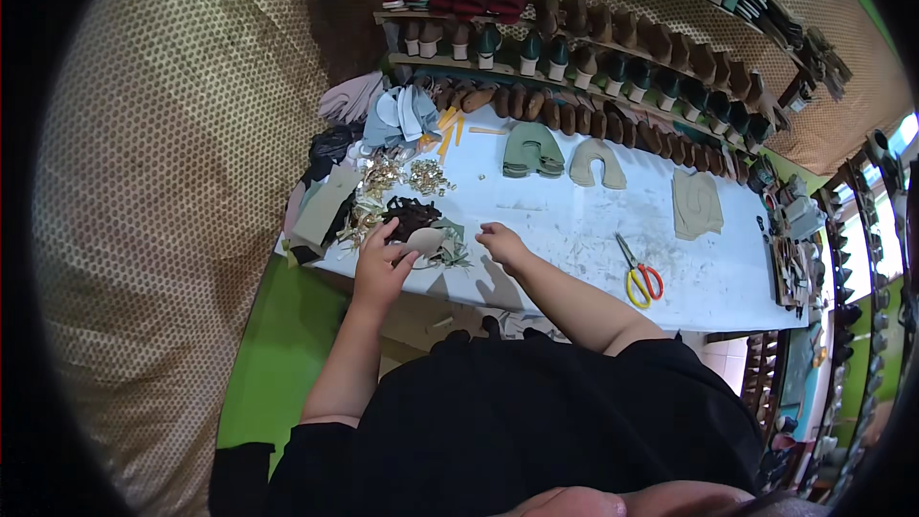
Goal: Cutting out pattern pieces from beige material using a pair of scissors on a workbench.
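Near the front left of the white table, my left hand (379, 274) holds a flat, rounded beige piece (425, 241) between thumb and fingers. Just beyond it is a heap of dark brown strips (412, 213). Small green scraps (454, 247) lie beside and partly under the beige piece. My right hand (504, 247) hovers over the table to the right of the scraps, its thumb and fingertips drawn together. Whatever they pinch, if anything, is too small to make out.
Scissors (637, 273) with yellow and red handles lie at right. Farther back are stacked green U-shaped pieces (532, 151), beige U-shaped pieces (597, 165) and another beige stack (698, 203). Gold metal fittings (379, 178) are heaped at left, near a grey-beige slab (326, 207). Shoe shelves (574, 78) rise behind.
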